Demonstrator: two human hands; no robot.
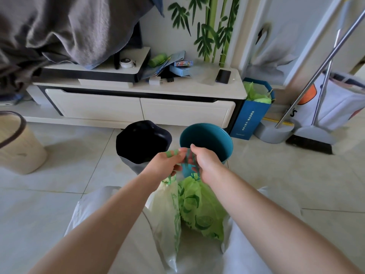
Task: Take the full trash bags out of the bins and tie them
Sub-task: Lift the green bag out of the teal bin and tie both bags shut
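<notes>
Both forearms reach forward over the lap; the left hand (pixel 166 165) and right hand (pixel 205 163) pinch green drawstrings (pixel 189 157) between them. Two trash bags — a pale bag (pixel 167 210) and a green bag (pixel 199 206) — hang below, outside the teal bin (pixel 207 137) and dark bin (pixel 142 141); thin, soft, likely light film; best held by the strings.

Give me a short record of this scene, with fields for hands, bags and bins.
left hand: grips green drawstrings
right hand: grips green drawstrings
white bag: out of bin, hanging from strings, neck cinched
green bag: out of bin, hanging beside white bag, neck cinched
teal bin: no bag in view
dark bin: black liner inside
</notes>
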